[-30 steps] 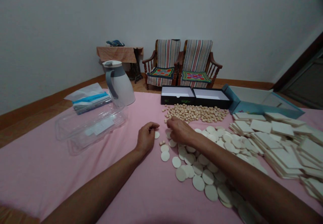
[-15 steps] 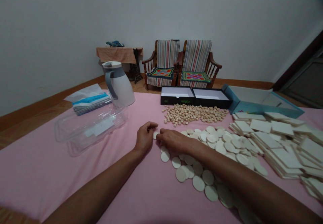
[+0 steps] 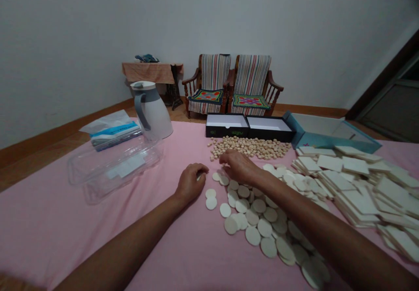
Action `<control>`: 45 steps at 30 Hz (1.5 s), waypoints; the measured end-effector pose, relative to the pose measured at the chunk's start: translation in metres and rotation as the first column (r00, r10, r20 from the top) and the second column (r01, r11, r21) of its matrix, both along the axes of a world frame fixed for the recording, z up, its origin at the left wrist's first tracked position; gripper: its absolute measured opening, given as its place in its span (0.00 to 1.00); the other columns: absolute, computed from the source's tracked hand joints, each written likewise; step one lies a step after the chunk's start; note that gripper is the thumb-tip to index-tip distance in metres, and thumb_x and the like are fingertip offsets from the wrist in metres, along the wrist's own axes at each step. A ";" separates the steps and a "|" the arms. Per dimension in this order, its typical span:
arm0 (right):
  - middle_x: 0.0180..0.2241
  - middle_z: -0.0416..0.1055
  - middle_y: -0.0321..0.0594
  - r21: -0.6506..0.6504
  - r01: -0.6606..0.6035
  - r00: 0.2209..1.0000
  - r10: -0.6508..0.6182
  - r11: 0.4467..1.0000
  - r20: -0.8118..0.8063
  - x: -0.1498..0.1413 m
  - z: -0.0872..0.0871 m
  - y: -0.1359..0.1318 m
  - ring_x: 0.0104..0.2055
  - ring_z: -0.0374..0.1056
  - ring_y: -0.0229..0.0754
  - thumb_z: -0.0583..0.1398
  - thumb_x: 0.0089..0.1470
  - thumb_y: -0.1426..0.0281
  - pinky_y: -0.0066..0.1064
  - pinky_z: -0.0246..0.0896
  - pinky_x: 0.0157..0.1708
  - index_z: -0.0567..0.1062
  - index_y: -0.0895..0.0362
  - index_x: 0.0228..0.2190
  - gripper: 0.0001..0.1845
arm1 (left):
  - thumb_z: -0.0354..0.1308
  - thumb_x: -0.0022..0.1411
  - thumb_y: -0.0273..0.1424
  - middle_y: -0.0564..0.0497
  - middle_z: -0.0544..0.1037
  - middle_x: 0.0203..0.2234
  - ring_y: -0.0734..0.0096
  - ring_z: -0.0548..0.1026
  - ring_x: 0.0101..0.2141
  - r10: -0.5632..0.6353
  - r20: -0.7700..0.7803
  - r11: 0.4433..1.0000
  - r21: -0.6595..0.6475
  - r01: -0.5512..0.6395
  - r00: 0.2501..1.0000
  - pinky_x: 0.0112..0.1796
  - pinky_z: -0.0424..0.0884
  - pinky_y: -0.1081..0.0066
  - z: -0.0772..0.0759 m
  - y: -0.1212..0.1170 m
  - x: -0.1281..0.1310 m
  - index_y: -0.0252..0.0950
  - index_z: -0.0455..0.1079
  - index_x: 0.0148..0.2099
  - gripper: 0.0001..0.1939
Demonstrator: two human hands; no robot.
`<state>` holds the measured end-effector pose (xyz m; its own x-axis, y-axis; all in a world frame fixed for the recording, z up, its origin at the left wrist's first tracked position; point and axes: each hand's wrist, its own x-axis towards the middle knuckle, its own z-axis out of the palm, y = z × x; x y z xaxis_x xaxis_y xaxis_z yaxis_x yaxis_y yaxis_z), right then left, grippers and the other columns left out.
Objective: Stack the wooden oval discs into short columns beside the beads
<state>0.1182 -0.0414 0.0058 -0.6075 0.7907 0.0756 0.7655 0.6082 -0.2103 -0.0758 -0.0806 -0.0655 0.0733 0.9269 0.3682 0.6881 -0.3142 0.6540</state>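
Observation:
My left hand [image 3: 192, 181] rests on the pink cloth with its fingers curled. A sliver of a pale round wooden disc [image 3: 198, 176] shows between its thumb and fingers. Over the near left edge of a heap of small wooden cubes [image 3: 253, 146] is my right hand [image 3: 240, 167], palm down, its fingers bent and slightly apart. Nothing shows in it. Many flat pale discs [image 3: 252, 216] lie spread under and around my right forearm. A few loose discs [image 3: 211, 202] lie between the two hands.
Stacked square wooden tiles [image 3: 347, 190] cover the right side. Behind the cubes stand two black box halves [image 3: 229, 131] and a light blue box [image 3: 330, 142]. At left are a clear plastic tray [image 3: 94, 190], a tissue pack [image 3: 114, 130] and a white jug [image 3: 159, 116].
My right hand has moved away from my left hand, up and right toward the small cubes. My left hand stays nearly in place. The view has shifted slightly.

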 end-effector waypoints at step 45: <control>0.33 0.71 0.42 0.228 0.348 0.748 -0.123 0.909 -0.652 0.142 -0.011 -0.078 0.34 0.67 0.41 0.52 0.54 0.75 0.32 0.62 0.33 0.71 0.57 0.35 0.09 | 0.56 0.49 0.25 0.49 0.76 0.32 0.67 0.72 0.32 -0.247 -0.262 0.962 -0.185 0.203 0.933 0.34 0.66 0.72 0.038 -0.047 0.021 0.37 0.75 0.38 0.13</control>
<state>0.2603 -0.1194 -0.0049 -0.1365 0.7640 0.6307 0.6659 0.5421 -0.5126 -0.0546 -0.1279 -0.0279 0.3660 0.9171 0.1577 0.7731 -0.3940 0.4971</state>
